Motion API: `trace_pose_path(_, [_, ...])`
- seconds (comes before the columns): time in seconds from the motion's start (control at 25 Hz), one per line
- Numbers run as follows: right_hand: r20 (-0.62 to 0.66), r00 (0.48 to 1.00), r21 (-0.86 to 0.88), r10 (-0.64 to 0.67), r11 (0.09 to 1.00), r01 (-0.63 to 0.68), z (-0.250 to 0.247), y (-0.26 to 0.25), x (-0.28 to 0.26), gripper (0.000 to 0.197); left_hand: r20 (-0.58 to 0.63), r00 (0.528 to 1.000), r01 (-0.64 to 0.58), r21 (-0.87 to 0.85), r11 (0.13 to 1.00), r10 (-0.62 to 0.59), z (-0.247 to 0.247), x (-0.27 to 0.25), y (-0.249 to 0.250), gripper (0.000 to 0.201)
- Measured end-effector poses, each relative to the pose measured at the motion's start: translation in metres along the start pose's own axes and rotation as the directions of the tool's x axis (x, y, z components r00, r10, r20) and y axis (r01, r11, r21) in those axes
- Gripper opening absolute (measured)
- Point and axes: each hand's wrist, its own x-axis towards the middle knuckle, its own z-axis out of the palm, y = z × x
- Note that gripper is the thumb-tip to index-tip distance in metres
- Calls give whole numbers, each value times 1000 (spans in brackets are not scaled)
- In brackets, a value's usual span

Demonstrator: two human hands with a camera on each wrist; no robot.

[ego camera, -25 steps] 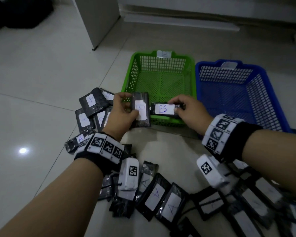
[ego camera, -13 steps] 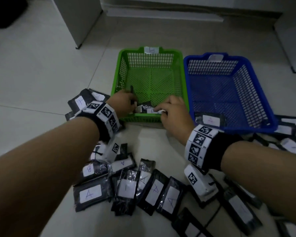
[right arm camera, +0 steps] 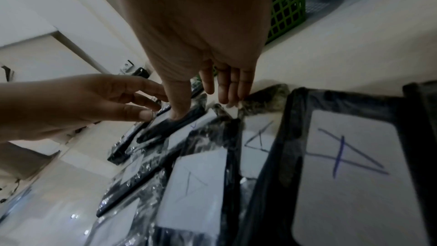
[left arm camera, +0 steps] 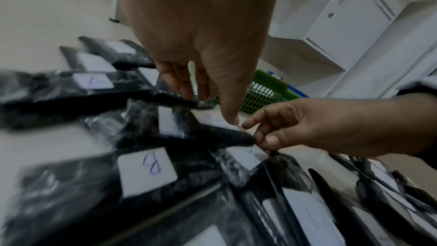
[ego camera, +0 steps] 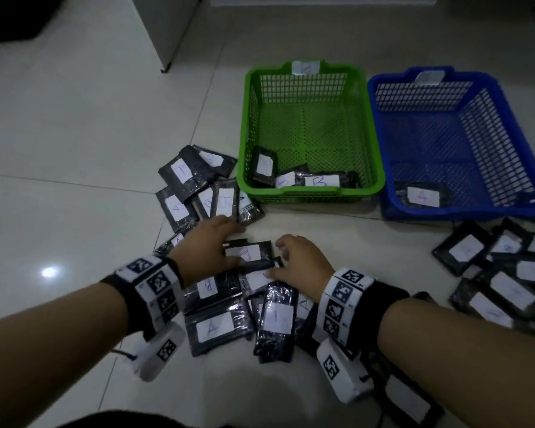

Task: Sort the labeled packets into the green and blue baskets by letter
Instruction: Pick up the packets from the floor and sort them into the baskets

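Black packets with white lettered labels lie in piles on the floor. The green basket (ego camera: 306, 191) holds three packets along its near wall, two showing B (ego camera: 320, 181). The blue basket (ego camera: 445, 211) holds one packet (ego camera: 422, 196). Both hands are down at the near pile. My left hand (ego camera: 233, 242) (left arm camera: 210, 108) hangs with loose fingers, thumb tip touching a labelled packet (ego camera: 250, 253). My right hand (ego camera: 277, 259) (left arm camera: 257, 132) (right arm camera: 203, 106) pinches the end of a dark packet (left arm camera: 220, 134) just to the right of it. Its letter is hidden.
More packets lie left of the green basket (ego camera: 192, 183) and in a heap at the right (ego camera: 501, 273). Near packets show A (ego camera: 213, 330) and B (ego camera: 206, 287). A white cabinet (ego camera: 167, 29) stands at the back left. Bare tile lies between the pile and the baskets.
Both hands let go of the two packets in the green basket and drew back down to the near pile. The right hand has taken hold of a packet there.
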Motion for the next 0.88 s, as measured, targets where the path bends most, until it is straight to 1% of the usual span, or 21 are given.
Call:
trace_pose_path(0.08, [34, 999, -102, 11, 995, -8, 13, 3, 5, 74, 15, 999, 31, 24, 999, -32, 20, -6, -11, 69])
trace_pose_path(0.12, [28, 1000, -156, 9, 988, -4, 19, 4, 7, 76, 6, 999, 39, 49, 998, -39, 27, -9, -14, 71])
trace_pose_path(0.2, [-4, 1000, -225, 12, 974, -13, 23, 4, 10, 70, -17, 999, 43, 104, 994, -42, 34, -10, -17, 71])
trace_pose_path(0.24, [-11, 1000, -239, 19, 971, -21, 23, 4, 12, 67, -29, 999, 40, 101, 994, -38, 35, -10, -16, 69])
trace_pose_path(0.28, [-10, 1000, -230, 23, 973, -24, 21, 3, 13, 61, -36, 999, 39, 62, 997, -37, 34, -10, -17, 65])
trace_pose_path(0.32, [-7, 1000, -184, 25, 983, -26, 17, 3, 13, 54, -33, 999, 30, -11, 999, -31, 31, -9, -17, 57])
trace_pose_path(0.4, [-24, 1000, 11, 5, 1000, -4, 3, 5, 13, 39, -24, 1000, 4, -176, 984, -8, 20, -6, -16, 37])
trace_pose_path(0.48, [-95, 995, 200, -30, 979, 49, -16, 3, 11, 30, -54, 998, 1, -329, 944, -19, 4, -1, -13, 23])
trace_pose_path(0.56, [-204, 978, 380, -34, 918, 111, -38, 0, 10, 23, -138, 990, -27, -456, 890, -41, -12, 6, -2, 25])
trace_pose_path(0.6, [-263, 964, 475, -27, 866, 154, -50, -1, 9, 19, -201, 978, -65, -512, 856, -46, -20, 13, 8, 28])
trace_pose_path(0.64, [-319, 948, 554, -13, 808, 198, -60, -1, 7, 18, -262, 963, -111, -580, 807, -56, -26, 20, 18, 30])
trace_pose_path(0.68, [-379, 925, 598, 12, 766, 236, -71, 2, 6, 19, -311, 948, -159, -646, 746, -68, -32, 30, 29, 30])
trace_pose_path(0.72, [-437, 899, 610, 40, 747, 263, -82, 8, 5, 20, -346, 935, -195, -688, 699, -80, -36, 42, 39, 29])
trace_pose_path(0.76, [-484, 872, 617, 76, 736, 279, -92, 14, 5, 19, -369, 925, -217, -703, 677, -87, -38, 55, 47, 26])
trace_pose_path(0.8, [-524, 844, 628, 117, 723, 289, -103, 22, 4, 17, -383, 920, -233, -700, 675, -80, -40, 68, 57, 25])
trace_pose_path(0.88, [-588, 779, 649, 216, 700, 296, -124, 42, 4, 16, -401, 915, -251, -663, 706, -52, -39, 92, 76, 26])
